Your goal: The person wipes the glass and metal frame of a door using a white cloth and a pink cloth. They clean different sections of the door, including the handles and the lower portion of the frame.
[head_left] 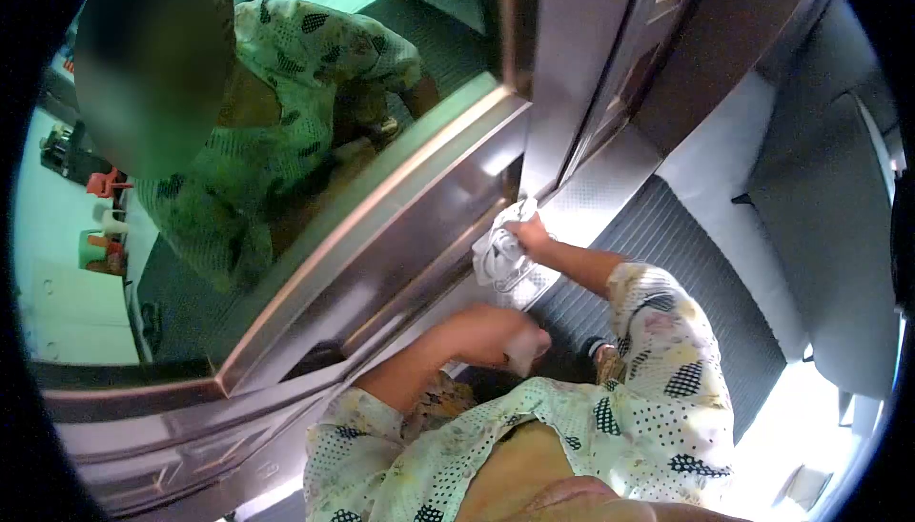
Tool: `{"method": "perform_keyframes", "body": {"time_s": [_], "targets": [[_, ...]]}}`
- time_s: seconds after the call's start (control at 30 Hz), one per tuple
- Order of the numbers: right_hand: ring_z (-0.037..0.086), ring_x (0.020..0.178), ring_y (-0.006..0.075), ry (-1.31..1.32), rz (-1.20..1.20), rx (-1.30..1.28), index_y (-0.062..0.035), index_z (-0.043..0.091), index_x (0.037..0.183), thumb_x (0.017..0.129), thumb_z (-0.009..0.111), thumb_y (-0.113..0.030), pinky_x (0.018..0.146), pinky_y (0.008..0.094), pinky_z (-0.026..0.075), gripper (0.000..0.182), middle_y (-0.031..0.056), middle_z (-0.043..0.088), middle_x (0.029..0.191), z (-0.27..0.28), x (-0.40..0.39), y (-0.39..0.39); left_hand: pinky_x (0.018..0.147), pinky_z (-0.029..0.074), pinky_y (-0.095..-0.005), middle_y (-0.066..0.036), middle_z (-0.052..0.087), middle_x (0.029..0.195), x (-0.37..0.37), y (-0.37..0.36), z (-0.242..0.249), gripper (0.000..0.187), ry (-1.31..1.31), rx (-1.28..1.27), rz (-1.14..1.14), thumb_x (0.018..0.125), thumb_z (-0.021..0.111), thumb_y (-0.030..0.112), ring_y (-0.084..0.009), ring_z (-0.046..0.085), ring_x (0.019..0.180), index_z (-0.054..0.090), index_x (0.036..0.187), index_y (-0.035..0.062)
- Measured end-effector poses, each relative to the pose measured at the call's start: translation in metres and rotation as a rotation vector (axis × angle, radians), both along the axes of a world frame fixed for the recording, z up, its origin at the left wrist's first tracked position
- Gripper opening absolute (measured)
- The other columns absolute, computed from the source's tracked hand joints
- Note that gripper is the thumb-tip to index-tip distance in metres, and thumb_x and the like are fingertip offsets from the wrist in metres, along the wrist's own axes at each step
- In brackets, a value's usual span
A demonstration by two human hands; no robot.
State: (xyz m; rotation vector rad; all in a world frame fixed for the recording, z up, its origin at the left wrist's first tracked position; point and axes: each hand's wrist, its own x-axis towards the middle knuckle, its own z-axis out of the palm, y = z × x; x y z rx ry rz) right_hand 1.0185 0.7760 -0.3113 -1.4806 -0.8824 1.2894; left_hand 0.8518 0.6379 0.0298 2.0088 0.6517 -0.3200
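Observation:
My right hand (529, 238) is closed on a bunched white cloth (500, 260), which lies against the lower edge of a dark brown glass-fronted door (419, 226). My left hand (522, 339) is bent inward below it, its fingers curled together. Something pale shows at those fingers, too blurred to make out. The left hand is apart from the cloth. In the large glass panel (315, 207) of the door my patterned top and arms are reflected.
A dark ribbed mat (667, 274) lies on the floor beneath my right arm. At the right stands a grey upholstered seat (820, 207). Brown frame posts (581, 55) rise beside the door, and brown panelling (181, 455) runs along the lower left. One foot (602, 355) shows between my arms.

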Motion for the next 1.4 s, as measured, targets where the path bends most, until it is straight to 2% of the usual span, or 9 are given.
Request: {"method": "perform_keyframes", "body": {"time_s": [0.1, 0.37, 0.47, 0.57, 0.67, 0.9, 0.93, 1.03, 1.4], "targets": [[0.067, 0.078, 0.0219, 0.237, -0.014, -0.203, -0.0037, 0.056, 0.107, 0.082, 0.058, 0.003, 0.057, 0.0355, 0.056, 0.026, 0.0108, 0.065, 0.09, 0.166, 0.056, 0.015, 0.073, 0.05, -0.0434, -0.014, 0.07, 0.091, 0.007, 0.003, -0.005, 0.037, -0.065, 0.017, 0.006, 0.068, 0.074, 0.037, -0.0344, 0.067, 0.087, 0.066, 0.093, 0.0115], [0.061, 0.095, 0.0224, 0.123, -0.161, 0.731, -0.0067, 0.046, 0.125, 0.082, 0.06, -0.007, 0.083, 0.0385, 0.052, 0.046, 0.0089, 0.059, 0.107, 0.481, 0.099, 0.034, 0.054, 0.05, -0.0322, -0.012, 0.068, 0.072, -0.009, 0.018, -0.038, 0.032, -0.223, -0.101, -0.033, 0.065, 0.076, 0.025, -0.0202, 0.065, 0.057, 0.067, 0.089, 0.0058], [0.059, 0.094, 0.0194, -0.377, -0.262, 1.078, -0.0057, 0.045, 0.128, 0.076, 0.067, -0.018, 0.081, 0.0353, 0.051, 0.058, 0.0099, 0.059, 0.107, 0.59, 0.099, 0.039, 0.075, 0.052, -0.0397, -0.017, 0.067, 0.092, -0.021, 0.022, -0.082, 0.041, -0.328, 0.378, -0.001, 0.067, 0.074, 0.029, -0.0306, 0.067, 0.086, 0.062, 0.097, 0.0042], [0.06, 0.08, 0.0334, -0.367, -0.282, 1.371, -0.0017, 0.052, 0.122, 0.081, 0.061, -0.019, 0.077, 0.0428, 0.048, 0.046, 0.0137, 0.062, 0.09, 0.681, 0.115, 0.085, 0.087, 0.048, -0.0417, -0.018, 0.064, 0.106, -0.026, 0.021, -0.1, 0.045, -0.296, 0.19, -0.008, 0.068, 0.074, 0.03, -0.0336, 0.062, 0.102, 0.061, 0.102, 0.0047], [0.065, 0.083, 0.0285, -1.145, -0.755, 1.136, -0.008, 0.046, 0.131, 0.087, 0.056, -0.04, 0.079, 0.0405, 0.049, 0.055, 0.0109, 0.065, 0.098, 0.738, 0.1, 0.081, 0.088, 0.048, -0.0413, -0.018, 0.063, 0.109, -0.037, -0.002, -0.061, 0.046, -0.273, 0.184, 0.073, 0.069, 0.074, 0.032, -0.0354, 0.061, 0.102, 0.061, 0.102, 0.0033], [0.051, 0.114, 0.035, -1.054, -0.718, 1.745, -0.0016, 0.048, 0.131, 0.088, 0.057, -0.03, 0.098, 0.0394, 0.038, 0.052, 0.0191, 0.054, 0.125, 0.702, 0.181, 0.186, 0.08, 0.051, -0.0399, -0.017, 0.068, 0.097, -0.05, -0.035, -0.023, 0.037, -0.103, 0.027, 0.203, 0.072, 0.075, 0.032, -0.0329, 0.067, 0.093, 0.065, 0.098, 0.0074], [0.048, 0.12, 0.0355, -0.977, -0.613, 1.288, -0.0001, 0.046, 0.132, 0.086, 0.056, -0.026, 0.102, 0.0392, 0.037, 0.054, 0.0213, 0.049, 0.132, 0.681, 0.181, 0.17, 0.08, 0.051, -0.0401, -0.017, 0.069, 0.096, -0.052, -0.037, -0.025, 0.036, -0.145, -0.011, 0.256, 0.073, 0.075, 0.032, -0.0327, 0.067, 0.092, 0.065, 0.098, 0.0076], [0.058, 0.097, 0.031, -0.916, -0.624, 1.393, -0.0019, 0.044, 0.129, 0.079, 0.064, -0.026, 0.088, 0.0424, 0.046, 0.059, 0.0194, 0.059, 0.108, 0.587, 0.149, 0.145, 0.078, 0.051, -0.0413, -0.018, 0.068, 0.097, -0.058, -0.035, -0.021, 0.036, -0.135, 0.01, 0.295, 0.073, 0.074, 0.032, -0.0331, 0.067, 0.091, 0.066, 0.101, 0.0089], [0.035, 0.132, 0.043, -0.645, -0.581, 0.849, 0.0095, 0.029, 0.139, 0.083, 0.066, -0.026, 0.11, 0.0435, 0.027, 0.076, 0.0302, 0.038, 0.138, 0.215, 0.131, 0.122, 0.083, 0.051, -0.0446, -0.019, 0.065, 0.105, -0.051, -0.051, 0.024, 0.046, 0.226, -0.092, 0.393, 0.067, 0.076, 0.026, -0.0379, 0.063, 0.099, 0.061, 0.106, 0.0064]]}}
